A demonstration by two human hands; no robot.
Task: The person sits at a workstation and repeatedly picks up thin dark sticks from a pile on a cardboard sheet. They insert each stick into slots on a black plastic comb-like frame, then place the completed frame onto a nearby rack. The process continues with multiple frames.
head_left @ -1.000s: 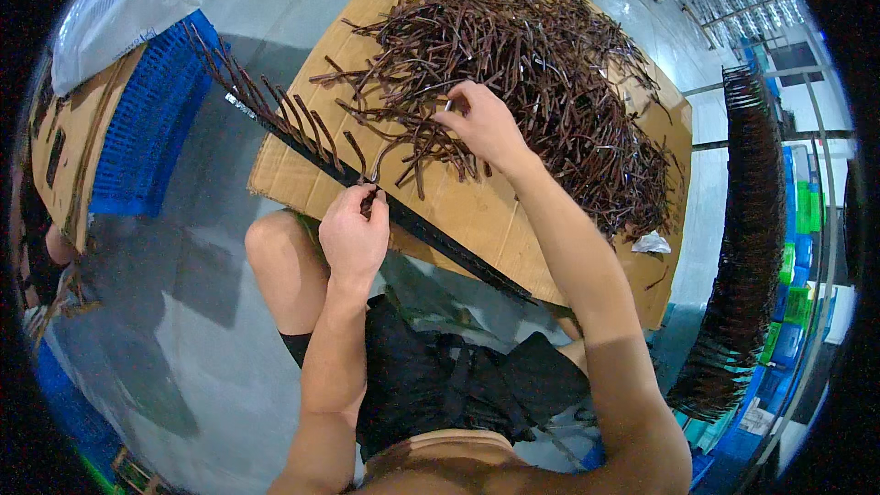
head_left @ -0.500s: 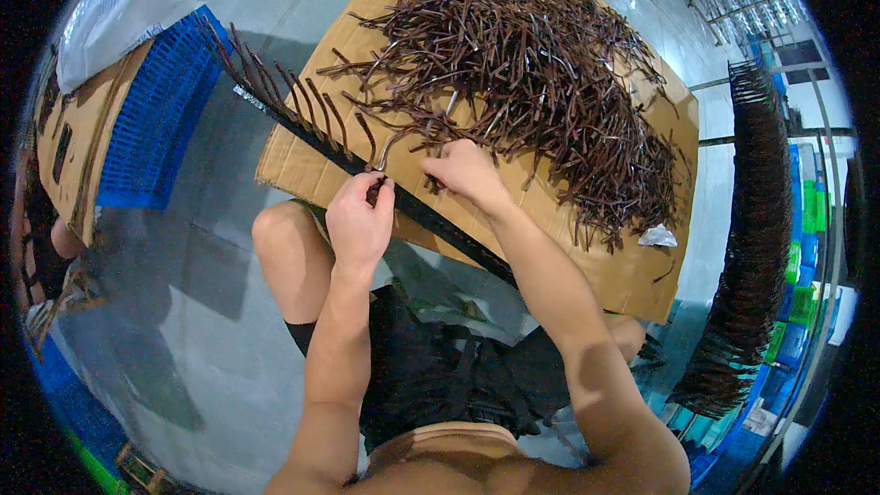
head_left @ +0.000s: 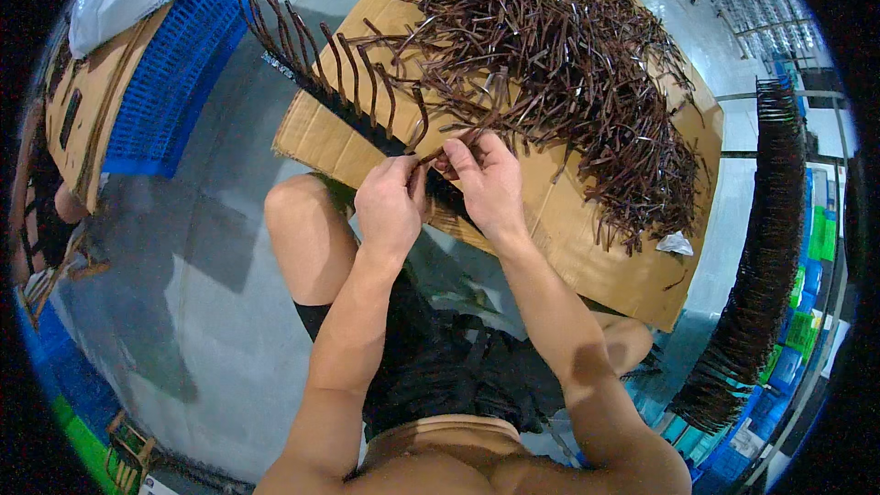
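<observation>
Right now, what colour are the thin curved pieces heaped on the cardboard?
Dark brown pieces, seen in the head view.

The smooth grey concrete floor (head_left: 174, 312) shone dully under overhead light. A blue slatted plastic crate (head_left: 174, 82) stood at the upper left beside a brown cardboard box (head_left: 96, 110), and stacked blue and green bins (head_left: 807, 293) lined the right.

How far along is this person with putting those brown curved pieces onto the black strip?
Done: about ten brown pieces stand in a row on the black strip, and a full strip stands at the right. In hand: the left hand and right hand meet at the strip around one more piece. Left: a large pile of loose pieces covers the cardboard sheet, so most remains.
</observation>
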